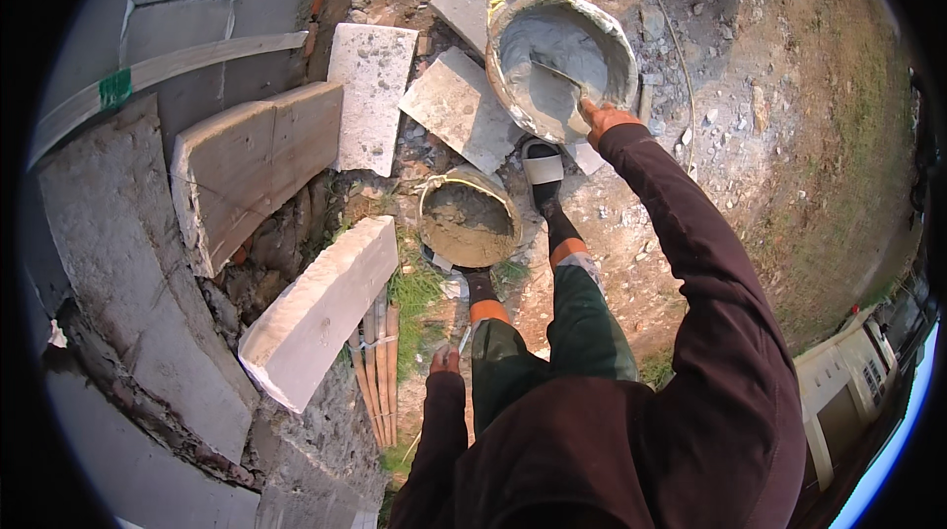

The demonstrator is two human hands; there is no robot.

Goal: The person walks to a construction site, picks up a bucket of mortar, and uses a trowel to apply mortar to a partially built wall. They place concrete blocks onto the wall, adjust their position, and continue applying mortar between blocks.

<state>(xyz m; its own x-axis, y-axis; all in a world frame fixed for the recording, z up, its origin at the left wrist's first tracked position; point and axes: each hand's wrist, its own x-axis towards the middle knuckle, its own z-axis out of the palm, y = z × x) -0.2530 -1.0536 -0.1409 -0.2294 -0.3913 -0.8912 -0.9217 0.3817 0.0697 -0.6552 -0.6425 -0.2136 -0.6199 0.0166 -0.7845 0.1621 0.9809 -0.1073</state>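
My right hand (604, 120) is closed at the near right rim of a large round bucket (628, 48). It grips a trowel (558, 71), whose flat blade rests in wet grey mortar (528, 31); the handle is mostly hidden by my fingers. My left hand (445, 359) hangs low beside my left leg, fingers pointing down and apart from the buckets. Its palm is out of sight, and a thin pale object beside it is too small to name. A smaller bucket (426, 223) holding brownish mortar (466, 223) stands in front of my left foot.
Pale blocks (373, 95) and a grey slab (464, 107) lie around the buckets. More blocks (321, 317) lean along the left, by a block wall (187, 31). Bundled poles (378, 361) lie near my left arm. A cord (681, 66) crosses the stony ground (760, 135) at right.
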